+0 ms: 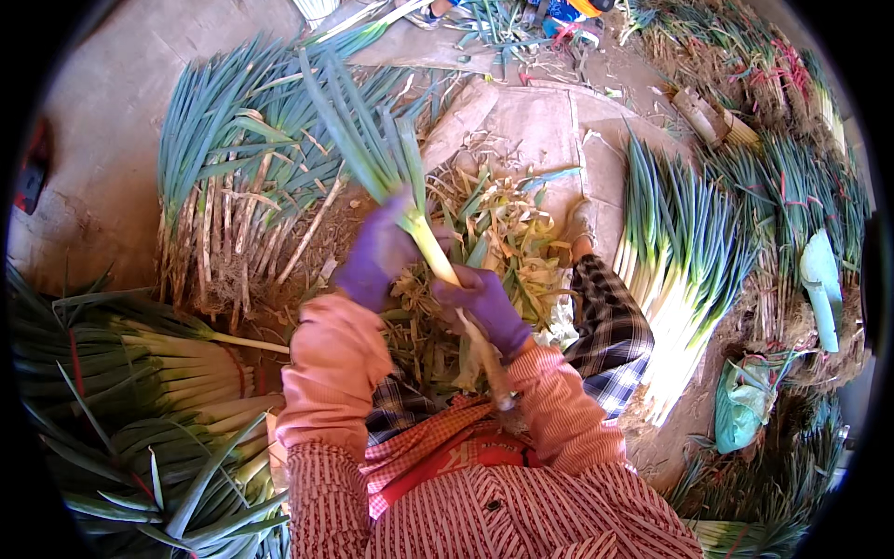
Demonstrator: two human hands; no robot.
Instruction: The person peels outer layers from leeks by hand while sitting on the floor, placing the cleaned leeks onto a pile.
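I hold a long green onion [431,247] slantwise above my lap, its blue-green leaves fanned toward the upper left. My left hand [380,252], in a purple glove and blurred by motion, is closed about the stalk just below the leaves. Lower on the white shaft, my right hand [486,306], gloved the same, grips it with curled fingers. Under the right hand hangs a brownish, limp lower end [485,361]; whether it is root end or loose outer skin is unclear. Below and beyond both hands lies a heap of peeled yellowish skins [507,238].
Unpeeled green onions [233,191] with dry, brownish stalks lie at far left. Clean white-stalked ones [675,270] are laid to the right of my plaid-trousered leg [610,340]. Tied bundles [191,373] are stacked near left; more line the right side, beside a green plastic bag [745,401].
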